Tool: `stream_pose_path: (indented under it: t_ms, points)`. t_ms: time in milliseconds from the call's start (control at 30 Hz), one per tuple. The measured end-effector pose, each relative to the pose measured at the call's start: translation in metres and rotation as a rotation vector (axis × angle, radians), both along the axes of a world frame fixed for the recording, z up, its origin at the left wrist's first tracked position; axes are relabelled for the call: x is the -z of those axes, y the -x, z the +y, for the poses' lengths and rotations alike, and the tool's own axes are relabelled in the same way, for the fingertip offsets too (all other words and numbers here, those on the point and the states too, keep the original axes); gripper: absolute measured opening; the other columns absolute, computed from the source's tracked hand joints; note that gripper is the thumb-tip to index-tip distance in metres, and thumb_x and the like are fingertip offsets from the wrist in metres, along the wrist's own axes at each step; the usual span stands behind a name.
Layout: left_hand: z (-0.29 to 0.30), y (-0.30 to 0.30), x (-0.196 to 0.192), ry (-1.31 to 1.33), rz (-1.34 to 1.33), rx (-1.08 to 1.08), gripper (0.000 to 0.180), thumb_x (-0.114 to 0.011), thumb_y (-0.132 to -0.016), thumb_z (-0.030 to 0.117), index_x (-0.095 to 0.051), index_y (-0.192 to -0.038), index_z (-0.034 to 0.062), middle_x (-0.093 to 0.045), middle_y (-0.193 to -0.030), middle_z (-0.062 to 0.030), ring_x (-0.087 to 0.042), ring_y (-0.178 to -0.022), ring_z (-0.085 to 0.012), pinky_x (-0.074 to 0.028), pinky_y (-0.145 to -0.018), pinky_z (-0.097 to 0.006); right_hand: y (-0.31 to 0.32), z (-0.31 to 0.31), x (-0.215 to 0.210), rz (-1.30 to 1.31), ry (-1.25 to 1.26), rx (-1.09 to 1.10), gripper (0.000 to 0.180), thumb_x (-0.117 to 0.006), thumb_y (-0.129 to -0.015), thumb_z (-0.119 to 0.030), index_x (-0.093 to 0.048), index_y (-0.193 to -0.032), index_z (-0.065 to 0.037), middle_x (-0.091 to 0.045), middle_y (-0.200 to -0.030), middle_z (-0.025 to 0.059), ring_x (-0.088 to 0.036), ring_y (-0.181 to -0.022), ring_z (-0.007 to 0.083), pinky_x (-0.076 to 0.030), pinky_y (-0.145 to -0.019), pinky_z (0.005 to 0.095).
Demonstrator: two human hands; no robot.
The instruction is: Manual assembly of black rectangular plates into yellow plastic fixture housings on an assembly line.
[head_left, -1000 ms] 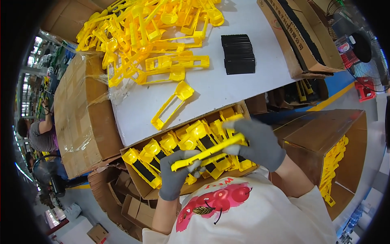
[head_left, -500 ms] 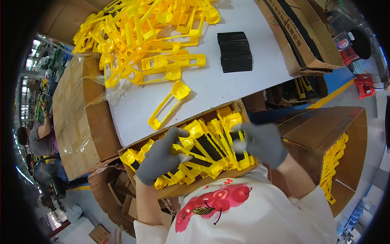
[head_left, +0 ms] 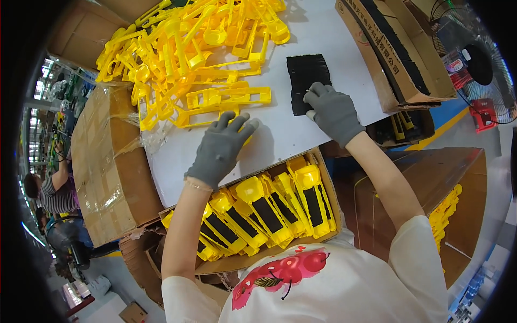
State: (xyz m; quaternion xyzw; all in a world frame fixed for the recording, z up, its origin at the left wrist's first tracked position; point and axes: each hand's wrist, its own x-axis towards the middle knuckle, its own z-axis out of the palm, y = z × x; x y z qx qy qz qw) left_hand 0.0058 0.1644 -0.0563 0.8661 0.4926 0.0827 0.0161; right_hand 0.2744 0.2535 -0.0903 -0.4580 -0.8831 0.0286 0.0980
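Note:
My left hand (head_left: 218,148), in a grey glove, is over a loose yellow plastic frame (head_left: 247,141) on the white table. Its fingers are spread, and they hide most of that piece. My right hand (head_left: 335,112), gloved too, has its fingertips on the near end of a fanned stack of black strips (head_left: 307,72). The thumb stays apart from the other fingers. Close to my body, a cardboard box (head_left: 329,185) holds yellow frames (head_left: 264,207) packed in a slanted row, each with a black strip set in it.
A big tangled heap of yellow frames (head_left: 183,54) covers the table's far left. At far right stands an open carton of black strips (head_left: 398,54). Taped cartons (head_left: 105,161) flank the left side; another box (head_left: 409,172) with yellow pieces is at right. Someone in stripes (head_left: 56,188) works at far left.
Both hands have left the box of packed frames and moved forward onto the table. My left hand now covers the loose frame; my right reaches the black strips. The packed row looks straighter.

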Motion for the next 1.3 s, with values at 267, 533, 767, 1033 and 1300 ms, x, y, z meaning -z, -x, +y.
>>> stream_pose_path:
  t_ms: [267, 533, 767, 1033, 1300]
  points:
    - [-0.005, 0.001, -0.025, 0.026, 0.214, -0.104, 0.038, -0.061, -0.074, 0.001, -0.061, -0.110, 0.0124, -0.055, -0.105, -0.0118, -0.055, -0.100, -0.0298, -0.047, -0.081, -0.040, -0.006, -0.020, -0.034, 0.440, 0.265, 0.057, 0.031, -0.068, -0.081, -0.011, -0.057, -0.109, -0.010, -0.064, -0.094, 0.0127, -0.066, -0.081, 0.0282, -0.053, -0.070, 0.0361]
    - [-0.080, 0.029, -0.077, 0.110, -0.799, -0.804, 0.021, -0.069, -0.081, -0.001, -0.059, -0.098, 0.0054, -0.067, -0.093, -0.0100, -0.069, -0.081, -0.0214, -0.056, -0.064, -0.028, -0.024, -0.073, -0.070, 0.867, 0.343, 0.168, 0.018, -0.066, -0.088, -0.017, -0.062, -0.093, 0.000, -0.060, -0.069, 0.0054, -0.054, -0.058, 0.0092, -0.044, -0.056, 0.0246]
    - [-0.130, -0.021, -0.033, 0.641, -1.640, -0.848, 0.032, -0.063, -0.087, 0.005, -0.062, -0.117, -0.0030, -0.068, -0.105, -0.0147, -0.066, -0.097, -0.0210, -0.059, -0.076, -0.031, -0.001, -0.129, -0.103, 1.087, 1.090, 0.326, 0.015, -0.065, -0.087, -0.010, -0.062, -0.101, -0.004, -0.066, -0.074, 0.0033, -0.059, -0.059, 0.0036, -0.042, -0.048, 0.0180]
    - [-0.138, -0.048, -0.040, 0.741, -1.765, -0.824, 0.030, -0.060, -0.086, -0.002, -0.063, -0.115, -0.0048, -0.064, -0.096, -0.0108, -0.064, -0.082, -0.0166, -0.061, -0.075, -0.035, 0.018, -0.148, -0.080, 0.903, 0.841, 0.137, 0.020, -0.065, -0.089, -0.015, -0.059, -0.105, -0.004, -0.069, -0.084, 0.0110, -0.070, -0.070, 0.0202, -0.054, -0.063, 0.0281]
    - [-0.147, -0.050, -0.040, 0.763, -1.794, -0.834, 0.031, -0.058, -0.085, -0.004, -0.062, -0.116, -0.0065, -0.064, -0.095, -0.0128, -0.067, -0.081, -0.0201, -0.061, -0.073, -0.034, 0.019, -0.158, -0.081, 0.742, 0.452, 0.025, 0.018, -0.065, -0.087, -0.010, -0.058, -0.101, 0.000, -0.067, -0.073, 0.0094, -0.065, -0.060, 0.0129, -0.051, -0.057, 0.0245]
